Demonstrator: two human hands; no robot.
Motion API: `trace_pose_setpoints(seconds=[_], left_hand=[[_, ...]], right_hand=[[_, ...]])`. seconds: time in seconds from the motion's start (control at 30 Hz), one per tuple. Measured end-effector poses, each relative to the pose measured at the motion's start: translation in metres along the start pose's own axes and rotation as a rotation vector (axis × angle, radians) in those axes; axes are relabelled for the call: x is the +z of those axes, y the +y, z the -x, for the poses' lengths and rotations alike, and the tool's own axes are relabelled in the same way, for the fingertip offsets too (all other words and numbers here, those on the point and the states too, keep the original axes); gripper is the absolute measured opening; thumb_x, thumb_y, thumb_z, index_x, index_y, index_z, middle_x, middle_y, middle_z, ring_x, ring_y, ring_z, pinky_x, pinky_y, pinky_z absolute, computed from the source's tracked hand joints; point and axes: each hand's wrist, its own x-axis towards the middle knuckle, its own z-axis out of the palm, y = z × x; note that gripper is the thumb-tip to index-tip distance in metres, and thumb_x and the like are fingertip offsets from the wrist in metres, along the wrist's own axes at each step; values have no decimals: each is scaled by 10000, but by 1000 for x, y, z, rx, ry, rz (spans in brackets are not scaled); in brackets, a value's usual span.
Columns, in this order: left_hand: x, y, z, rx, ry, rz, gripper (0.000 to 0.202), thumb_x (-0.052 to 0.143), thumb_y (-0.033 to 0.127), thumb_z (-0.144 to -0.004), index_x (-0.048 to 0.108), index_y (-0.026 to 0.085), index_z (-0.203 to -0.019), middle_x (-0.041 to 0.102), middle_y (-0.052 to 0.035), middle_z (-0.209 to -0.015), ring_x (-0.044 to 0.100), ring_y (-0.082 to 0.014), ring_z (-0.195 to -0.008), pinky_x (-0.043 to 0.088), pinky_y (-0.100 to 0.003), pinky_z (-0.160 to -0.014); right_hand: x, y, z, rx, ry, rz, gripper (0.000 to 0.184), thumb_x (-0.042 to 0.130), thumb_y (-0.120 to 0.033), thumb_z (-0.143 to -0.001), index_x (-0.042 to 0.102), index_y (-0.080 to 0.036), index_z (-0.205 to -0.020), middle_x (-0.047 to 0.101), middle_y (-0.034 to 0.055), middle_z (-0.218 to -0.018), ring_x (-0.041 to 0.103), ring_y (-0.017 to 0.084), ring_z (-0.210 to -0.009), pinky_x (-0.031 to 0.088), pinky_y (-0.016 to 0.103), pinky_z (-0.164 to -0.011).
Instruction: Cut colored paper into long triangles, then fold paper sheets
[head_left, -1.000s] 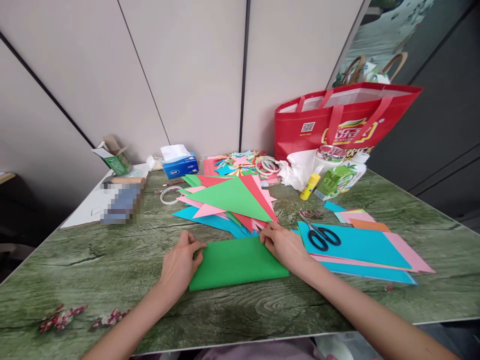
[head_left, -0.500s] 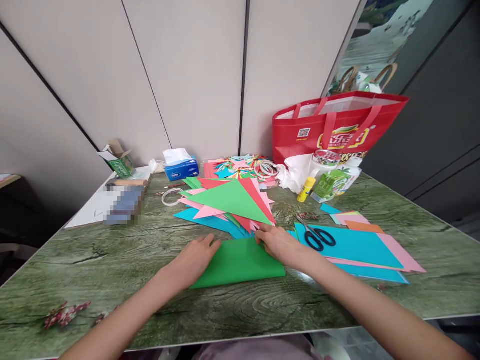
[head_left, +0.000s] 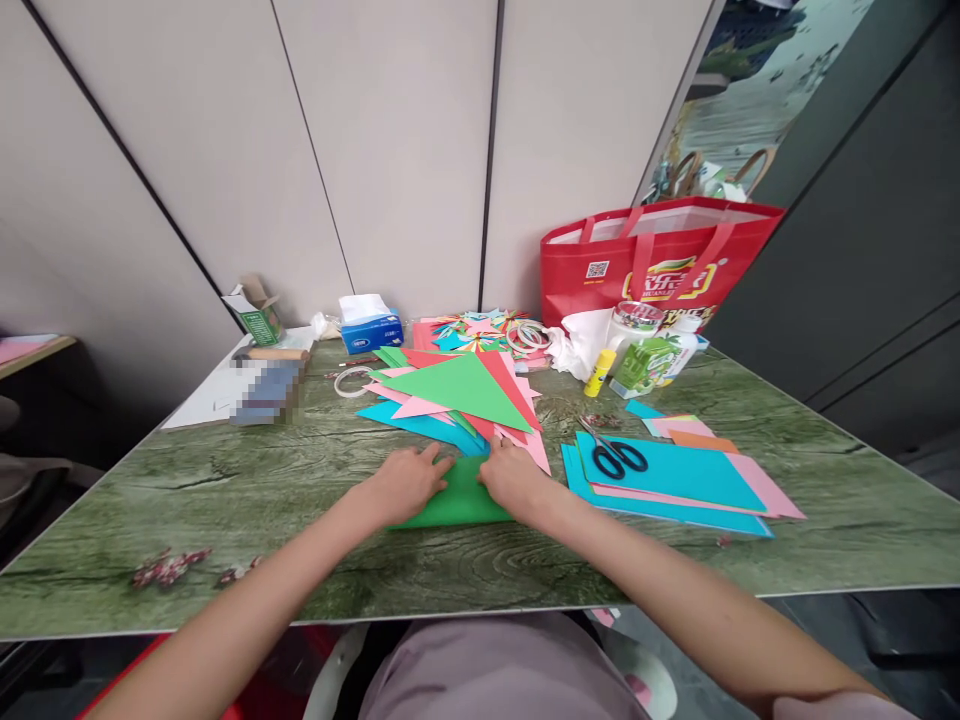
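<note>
A folded green paper sheet (head_left: 459,500) lies on the green wood-grain table (head_left: 225,500) right in front of me. My left hand (head_left: 405,482) rests flat on its left part, fingers stretched toward the top edge. My right hand (head_left: 512,480) presses on its right part, fingers together and pointing at the same edge. The two hands nearly meet over the paper and hide most of it. Just behind lies a pile of coloured paper triangles (head_left: 457,395), a green one on top.
Black-handled scissors (head_left: 611,455) lie on a stack of blue and pink sheets (head_left: 675,485) at my right. Farther back stand a red tote bag (head_left: 660,265), a glue stick (head_left: 600,372), a tissue box (head_left: 369,325), tape rolls (head_left: 351,381) and paper stars (head_left: 480,330).
Both hands slid inward along the green paper until they nearly touch; the visible paper is now narrower. The view tilted down and back, so my lap shows.
</note>
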Motion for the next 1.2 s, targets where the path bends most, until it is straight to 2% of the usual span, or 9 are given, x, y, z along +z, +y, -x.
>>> trace_pose_setpoints(seconds=[0.07,0.17,0.3,0.4,0.47,0.6,0.8,1.07,1.2], left_hand=[[2,2,0,-9,0,-6,411,321,321,-876,428,213,-1257,527,-125,-1074,584,-262,-831,420,-352,-658],[2,5,-2,-14,-7,-11,445,320,362,-875,397,223,-1290,530,-128,-1085,581,-268,-837,415,-356,-665],[-4,8,-3,-22,-28,-11,488,316,437,-864,411,217,-1289,533,-136,-1104,578,-281,-836,410,-361,-661],[-6,11,-2,-39,-40,-9,512,333,469,-851,424,208,-1282,524,-144,-1126,566,-289,-859,406,-366,-677],[-5,13,-2,-57,-41,-10,553,365,503,-829,409,204,-1292,510,-154,-1146,550,-301,-891,402,-372,-694],[0,18,-3,-90,-44,-21,714,448,590,-743,353,185,-1324,478,-180,-1179,513,-339,-940,399,-389,-701],[5,25,-4,-128,-59,-42,902,505,677,-620,330,155,-1335,452,-218,-1198,497,-356,-935,391,-400,-701],[13,27,-2,-143,-18,-66,966,482,722,-580,303,165,-1349,434,-214,-1219,472,-357,-937,376,-400,-713],[16,26,2,-125,16,-85,953,461,722,-596,302,159,-1349,459,-204,-1182,465,-336,-926,359,-396,-743]], right_hand=[[0,-7,1,-3,13,7,265,422,-47,-806,681,-33,-857,656,246,-866,590,295,-879,444,364,-710],[3,-13,6,-10,33,6,335,382,-26,-811,593,-32,-1071,662,232,-854,613,280,-812,451,361,-658],[9,-17,12,-4,33,5,401,418,-160,-852,476,-56,-1234,647,253,-931,594,322,-896,442,417,-700],[14,-20,14,37,32,-1,483,455,-313,-856,446,-49,-1260,605,292,-1022,532,376,-1007,427,469,-729],[18,-23,15,73,30,-11,539,466,-361,-848,414,-48,-1283,564,312,-1094,486,402,-1067,421,492,-734],[24,-31,17,146,25,-45,567,443,-383,-858,365,-54,-1313,462,344,-1212,415,426,-1145,426,506,-730],[28,-38,22,194,7,-81,636,440,-437,-846,319,-49,-1335,340,361,-1298,348,426,-1210,381,532,-831],[34,-38,30,207,25,-101,669,422,-478,-840,269,-83,-1358,258,328,-1354,286,423,-1245,351,521,-883],[43,-34,33,197,79,-129,656,392,-490,-847,266,-104,-1363,241,288,-1384,247,398,-1270,287,521,-942]])
